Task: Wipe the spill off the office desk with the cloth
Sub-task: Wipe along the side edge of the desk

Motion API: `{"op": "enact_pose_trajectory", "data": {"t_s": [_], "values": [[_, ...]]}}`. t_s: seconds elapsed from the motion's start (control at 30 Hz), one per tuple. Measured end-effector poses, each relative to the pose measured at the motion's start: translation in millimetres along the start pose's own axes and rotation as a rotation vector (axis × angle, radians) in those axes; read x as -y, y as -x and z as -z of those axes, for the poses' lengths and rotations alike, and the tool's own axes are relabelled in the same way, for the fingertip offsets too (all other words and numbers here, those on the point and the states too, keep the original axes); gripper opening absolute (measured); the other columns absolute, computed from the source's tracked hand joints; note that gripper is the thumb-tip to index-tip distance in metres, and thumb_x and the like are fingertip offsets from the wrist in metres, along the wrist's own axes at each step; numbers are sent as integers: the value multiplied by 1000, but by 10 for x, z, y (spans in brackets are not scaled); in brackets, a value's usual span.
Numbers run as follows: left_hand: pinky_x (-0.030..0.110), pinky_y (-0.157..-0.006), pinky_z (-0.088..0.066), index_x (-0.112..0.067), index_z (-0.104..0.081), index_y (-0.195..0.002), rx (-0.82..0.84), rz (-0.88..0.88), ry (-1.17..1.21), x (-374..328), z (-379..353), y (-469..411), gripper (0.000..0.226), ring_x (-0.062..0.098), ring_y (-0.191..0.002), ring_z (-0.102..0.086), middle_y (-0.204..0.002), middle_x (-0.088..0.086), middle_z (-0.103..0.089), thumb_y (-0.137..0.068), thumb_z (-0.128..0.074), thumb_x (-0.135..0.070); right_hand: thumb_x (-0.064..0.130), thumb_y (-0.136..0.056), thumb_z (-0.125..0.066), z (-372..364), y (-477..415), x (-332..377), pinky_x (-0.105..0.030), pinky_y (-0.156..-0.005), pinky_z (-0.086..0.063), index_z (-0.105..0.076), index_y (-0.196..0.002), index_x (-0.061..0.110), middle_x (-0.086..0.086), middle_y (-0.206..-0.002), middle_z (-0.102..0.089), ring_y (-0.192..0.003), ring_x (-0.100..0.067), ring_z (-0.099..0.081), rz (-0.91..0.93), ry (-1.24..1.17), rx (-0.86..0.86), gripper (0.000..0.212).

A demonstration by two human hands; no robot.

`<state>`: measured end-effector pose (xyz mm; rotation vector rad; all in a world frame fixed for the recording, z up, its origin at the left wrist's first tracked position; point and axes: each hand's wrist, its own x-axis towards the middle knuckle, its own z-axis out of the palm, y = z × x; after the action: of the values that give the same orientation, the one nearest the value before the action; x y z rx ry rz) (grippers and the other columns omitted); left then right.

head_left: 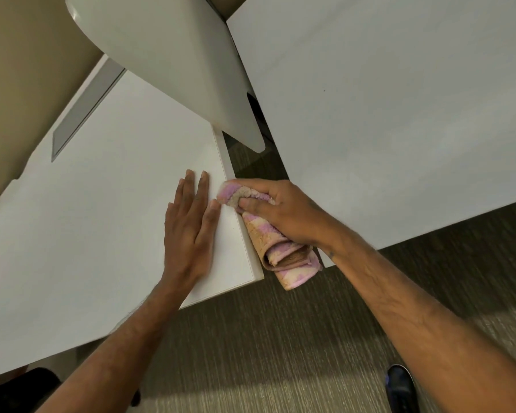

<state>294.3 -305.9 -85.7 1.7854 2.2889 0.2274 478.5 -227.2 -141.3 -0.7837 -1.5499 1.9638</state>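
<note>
A white office desk (102, 219) fills the left half of the view. My left hand (191, 231) lies flat on it near its right edge, fingers spread and pointing away from me. My right hand (283, 213) grips a bunched pink, cream and brown cloth (280, 257) pressed against the desk's right side edge, and the cloth's loose end hangs below the hand over the floor. No spill shows on the desk top.
A white divider panel (173, 55) rises between this desk and a second white desk (399, 114) on the right. A grey cable slot (81, 114) sits at the desk's far left. Grey carpet (280, 353) lies below, with my dark shoe (399, 386) at lower right.
</note>
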Motion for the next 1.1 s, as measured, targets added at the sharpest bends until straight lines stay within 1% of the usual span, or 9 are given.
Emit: {"op": "enact_pose_trajectory", "data": {"t_s": [0.2, 0.3, 0.43, 0.53, 0.6, 0.7, 0.8, 0.93, 1.1], "values": [[45, -125, 0, -42, -8, -156, 4, 8, 8, 16, -4, 2, 63, 0, -152, 5, -167, -15, 2, -97, -17, -63, 38, -100, -54, -134, 518, -127, -49, -81, -60, -49, -141, 41, 1, -116, -68, -91, -29, -71, -39, -56, 58, 42], [45, -125, 0, -44, -8, -155, 2, 11, 5, 8, -1, 4, 62, -1, -151, 5, -167, -16, 1, -97, -16, -63, 35, -99, -56, -200, 755, -198, -43, -86, -59, -51, -137, 45, 10, -118, -62, -96, -21, -69, -45, -74, 75, 40], [43, -125, 1, -44, -8, -155, -4, 9, 5, 4, 2, 3, 65, -1, -151, 5, -167, -17, 1, -95, -14, -68, 32, -98, -58, -253, 1032, -315, -35, -88, -57, -55, -134, 44, 11, -119, -63, -94, -15, -68, -59, -110, 111, 37], [43, -125, 0, -43, -8, -156, 0, 14, 8, 12, 6, 8, 65, -2, -151, 5, -166, -18, 1, -96, -15, -66, 31, -97, -60, -239, 1212, -408, -24, -95, -49, -60, -132, 37, 16, -121, -63, -103, 0, -63, -114, -58, 273, 35], [44, -125, 0, -45, -7, -155, -2, 4, 3, 36, -2, 14, 64, -1, -151, 4, -166, -19, 1, -96, -16, -66, 32, -96, -61, -129, 1250, -408, -25, -100, -47, -62, -131, 33, 13, -127, -66, -114, 0, -61, -122, -104, 338, 36], [43, -125, 1, -49, -5, -154, -6, 2, 5, 47, -13, -4, 64, -1, -151, 4, -166, -21, 2, -95, -15, -70, 39, -94, -55, 213, 947, -280, -24, -91, -53, -60, -133, 35, 12, -126, -67, -114, -4, -63, -108, -305, 111, 39], [41, -125, 2, -50, -4, -153, -1, 7, 9, 27, -6, -5, 66, -1, -151, 4, -166, -20, 2, -92, -13, -74, 34, -103, -49, 397, 290, -124, -22, -84, -55, -47, -142, 41, 10, -133, -57, -108, -7, -63, -25, -119, -83, 40], [43, -125, 1, -47, -5, -154, 18, 7, 16, 27, 11, 3, 66, -3, -151, 5, -166, -20, 2, -93, -14, -71, 39, -104, -43, 236, -478, -31, -39, -93, -54, -38, -146, 48, -2, -140, -53, -106, -19, -61, 3, 61, -111, 44], [43, -125, 0, -52, -2, -152, 14, 8, 9, 27, 5, 0, 59, -3, -151, 5, -166, -20, 3, -96, -17, -65, 37, -103, -46, 69, -502, -70, -42, -105, -47, -46, -145, 39, 3, -139, -59, -120, -16, -58, 6, 41, -120, 42]]}}
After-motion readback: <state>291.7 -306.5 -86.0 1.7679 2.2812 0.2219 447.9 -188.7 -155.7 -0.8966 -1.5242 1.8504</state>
